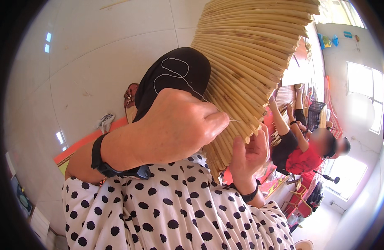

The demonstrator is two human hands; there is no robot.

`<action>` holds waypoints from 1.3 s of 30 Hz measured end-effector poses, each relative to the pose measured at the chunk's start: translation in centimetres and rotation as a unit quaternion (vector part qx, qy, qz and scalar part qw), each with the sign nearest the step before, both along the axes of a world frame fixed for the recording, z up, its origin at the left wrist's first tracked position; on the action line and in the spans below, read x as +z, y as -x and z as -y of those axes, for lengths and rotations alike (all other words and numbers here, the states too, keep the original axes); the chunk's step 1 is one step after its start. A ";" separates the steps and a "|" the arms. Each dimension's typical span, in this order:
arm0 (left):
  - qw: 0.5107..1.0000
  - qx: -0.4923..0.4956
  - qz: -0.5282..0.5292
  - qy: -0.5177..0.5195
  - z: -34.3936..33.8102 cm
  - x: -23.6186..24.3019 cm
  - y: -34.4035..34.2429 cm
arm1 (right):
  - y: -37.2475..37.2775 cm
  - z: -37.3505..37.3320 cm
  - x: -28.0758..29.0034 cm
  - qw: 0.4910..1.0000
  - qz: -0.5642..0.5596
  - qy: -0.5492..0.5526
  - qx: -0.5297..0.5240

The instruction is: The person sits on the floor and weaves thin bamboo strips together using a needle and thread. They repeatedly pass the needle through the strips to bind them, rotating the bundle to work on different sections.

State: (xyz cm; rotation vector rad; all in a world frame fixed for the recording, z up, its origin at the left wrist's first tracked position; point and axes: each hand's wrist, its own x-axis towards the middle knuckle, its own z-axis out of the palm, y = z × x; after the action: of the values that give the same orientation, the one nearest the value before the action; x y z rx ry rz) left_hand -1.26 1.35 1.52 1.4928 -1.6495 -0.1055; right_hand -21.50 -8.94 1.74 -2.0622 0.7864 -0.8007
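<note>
Yellow sticks [250, 68], many seemingly joined already, spread out past both hands, while the left hand [179, 123] pinches white thread [171, 75], some left loose, and the right hand [251, 154] holds stick ends.

The black-clad knee [196, 60] carries looped white thread [183, 78], and the pale tiled floor [113, 54] a thin stick [115, 4].

Smooth, woody-looking stalks [251, 62], faintly glossy
</note>
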 end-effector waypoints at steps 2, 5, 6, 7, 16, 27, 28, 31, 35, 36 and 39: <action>1.000 -0.001 -0.002 -0.006 -0.2 0.2 -0.2 | -0.3 -0.1 0.2 0.999 -0.011 0.032 0.013; 1.000 0.006 -0.016 -0.004 -0.4 0.4 -0.5 | -1.0 -0.2 -0.3 0.997 -0.004 0.076 0.025; 1.000 0.012 -0.019 -0.005 -0.6 0.6 -0.7 | -1.4 -0.6 -0.1 0.997 -0.006 0.077 0.023; 1.000 0.016 -0.022 -0.005 -0.8 0.8 -0.9 | -1.8 -0.8 -0.2 0.997 -0.009 0.078 0.020; 0.996 0.044 -0.017 -0.076 -2.0 0.9 -0.7 | -3.3 -1.1 -1.2 0.994 0.030 0.083 0.069; 0.952 0.091 -0.116 -0.267 -3.0 3.9 -0.7 | -3.1 -1.0 -2.7 0.988 0.114 -0.005 0.106; 0.947 0.097 -0.125 -0.278 -3.0 3.9 -0.7 | -3.0 -0.9 -2.6 0.988 0.114 -0.002 0.108; 0.944 0.111 -0.117 -0.287 -3.0 3.9 -0.8 | -3.3 -0.6 -3.1 0.982 0.157 0.017 0.108; 0.946 0.116 -0.089 -0.290 -3.5 3.7 -1.1 | -3.3 -0.5 -3.8 0.978 0.174 0.018 0.116; 0.956 0.102 -0.065 -0.268 -3.5 3.5 -1.3 | -3.3 -0.4 -3.9 0.977 0.179 0.017 0.118; 0.963 0.078 -0.025 -0.255 -3.3 3.8 -1.7 | -3.4 -0.4 -4.0 0.973 0.194 0.004 0.122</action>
State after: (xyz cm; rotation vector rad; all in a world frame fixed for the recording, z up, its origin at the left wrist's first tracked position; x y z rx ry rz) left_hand 0.41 4.67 5.31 1.9797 -1.5246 -0.5099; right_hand -18.11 -8.59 -2.22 -1.8772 0.3084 -1.0221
